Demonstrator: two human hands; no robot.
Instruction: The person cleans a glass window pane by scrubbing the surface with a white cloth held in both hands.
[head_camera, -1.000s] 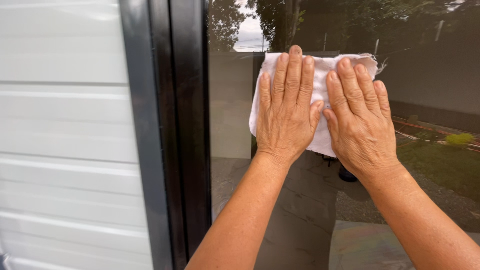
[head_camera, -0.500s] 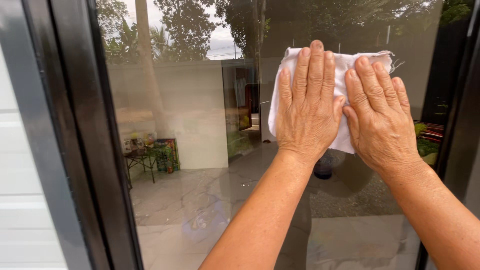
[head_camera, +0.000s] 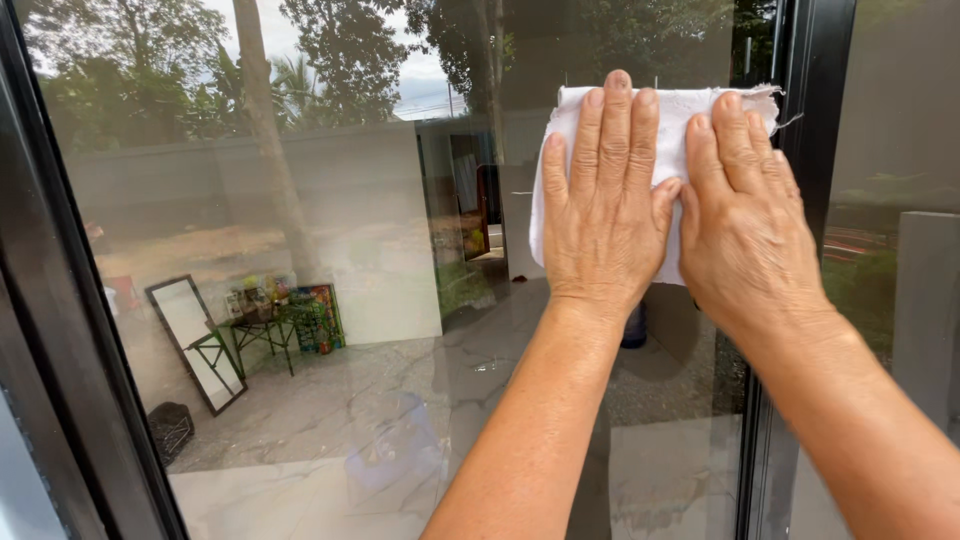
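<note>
Both hands lie flat, fingers spread. The left hand (head_camera: 603, 215) and right hand (head_camera: 748, 220) press a white cloth (head_camera: 668, 125) against the glass pane (head_camera: 330, 300), beside a black frame (head_camera: 815, 120).

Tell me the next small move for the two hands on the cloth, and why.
Probably slide the cloth down the glass pane. Both the left hand and right hand press it flat near the top of the pane, right beside the dark frame bar, so little room is left to the right, while the glass below the hands lies open.
</note>
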